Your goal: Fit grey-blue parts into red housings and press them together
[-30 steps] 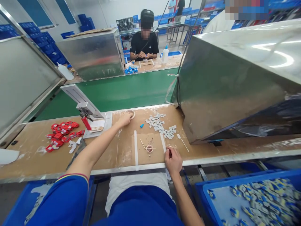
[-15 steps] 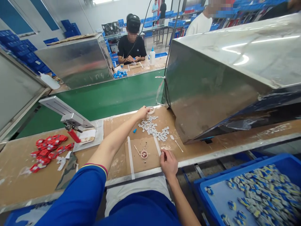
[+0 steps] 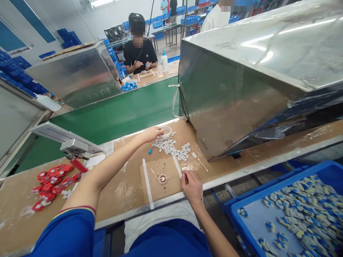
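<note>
At the far edge of the brown-covered table, my left hand [image 3: 156, 132] has its fingers closed on the rim of a white ring [image 3: 166, 131], which looks like a tape roll. Just below the ring lies a scattered pile of small grey-white pieces [image 3: 171, 147]. Near the table's front edge rests my right hand [image 3: 192, 185], its fingers curled; whatever they may hold is hidden. To its left are a small round cup [image 3: 162, 179] and a thin stick [image 3: 154, 174], between two white tape strips. A small blue piece [image 3: 150, 151] lies left of the pile.
Red parts [image 3: 50, 182] lie at left, near a metal fixture with a red handle [image 3: 79, 165]. A large metal housing [image 3: 235, 92] stands at right, above a blue bin [image 3: 242, 228] of small parts. Across the green belt [image 3: 107, 114] sits a person [image 3: 140, 55].
The view has shifted. The white ring, in my left hand, has come slightly nearer and looks more tilted. My right hand stays by the front edge. Across the belt, the person's hands have moved apart.
</note>
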`<state>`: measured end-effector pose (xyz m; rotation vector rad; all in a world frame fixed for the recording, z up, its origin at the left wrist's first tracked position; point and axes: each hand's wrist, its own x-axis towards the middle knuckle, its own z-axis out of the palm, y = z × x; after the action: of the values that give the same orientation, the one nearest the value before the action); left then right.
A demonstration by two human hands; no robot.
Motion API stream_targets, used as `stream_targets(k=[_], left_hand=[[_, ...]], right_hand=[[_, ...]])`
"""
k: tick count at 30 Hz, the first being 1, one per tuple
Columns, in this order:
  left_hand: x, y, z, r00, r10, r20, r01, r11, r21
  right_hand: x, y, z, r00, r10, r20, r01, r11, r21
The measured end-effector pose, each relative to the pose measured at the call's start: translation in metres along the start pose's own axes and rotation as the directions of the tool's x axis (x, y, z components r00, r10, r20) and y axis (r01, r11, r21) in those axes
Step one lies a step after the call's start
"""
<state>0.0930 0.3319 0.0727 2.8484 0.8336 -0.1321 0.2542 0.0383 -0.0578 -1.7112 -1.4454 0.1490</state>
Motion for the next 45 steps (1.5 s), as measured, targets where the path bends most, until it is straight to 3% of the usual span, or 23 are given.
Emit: stream_targets(k=[5,8,14,18,22,26,29,32,40,45], left_hand=[[0.056,0.023,0.006,0.997,0.025,0.067,-0.03,0.998,0.063],[0.071,0.034,0.012,0.992,0.034,0.118,-0.046,0.994,0.097],[0.031,0.018,0.006,0.97,0.105,0.22,-0.142,0.977,0.161],[0.005,0.012,-0.007,0.965,0.162,0.206,-0.201,0.962,0.187],[0.005,0.048,-0.002,0.943,0.302,0.139,-0.325,0.924,0.199],[0.016,0.097,0.021,0.831,0.544,0.115,-0.554,0.791,0.261],[0.016,0.11,0.036,0.792,0.598,0.125,-0.607,0.75,0.264],[0.01,0.099,0.041,0.792,0.596,0.13,-0.606,0.742,0.286],[-0.012,0.054,0.031,0.866,0.479,0.146,-0.498,0.793,0.352],[-0.011,0.057,0.02,0.881,0.448,0.154,-0.472,0.803,0.363]], right_hand=[[0.001,-0.003,-0.002,1.0,-0.012,-0.006,0.011,1.0,-0.013],[0.002,-0.004,-0.004,1.0,-0.021,-0.023,0.02,0.999,-0.026],[0.003,-0.006,-0.004,1.0,-0.004,-0.026,0.003,1.0,-0.015],[0.003,-0.005,-0.002,1.0,0.009,-0.013,-0.009,1.0,0.003],[0.003,-0.005,-0.002,1.0,0.0,-0.004,0.0,1.0,0.009],[0.003,-0.005,-0.003,1.0,-0.013,-0.006,0.013,1.0,-0.004],[0.004,-0.006,-0.003,1.0,-0.019,-0.011,0.019,1.0,-0.022],[0.006,-0.007,-0.003,1.0,-0.021,-0.012,0.021,0.999,-0.038],[0.007,-0.007,-0.004,1.0,-0.03,-0.001,0.03,0.999,-0.037],[0.007,-0.008,-0.003,1.0,-0.028,-0.003,0.028,0.999,-0.031]])
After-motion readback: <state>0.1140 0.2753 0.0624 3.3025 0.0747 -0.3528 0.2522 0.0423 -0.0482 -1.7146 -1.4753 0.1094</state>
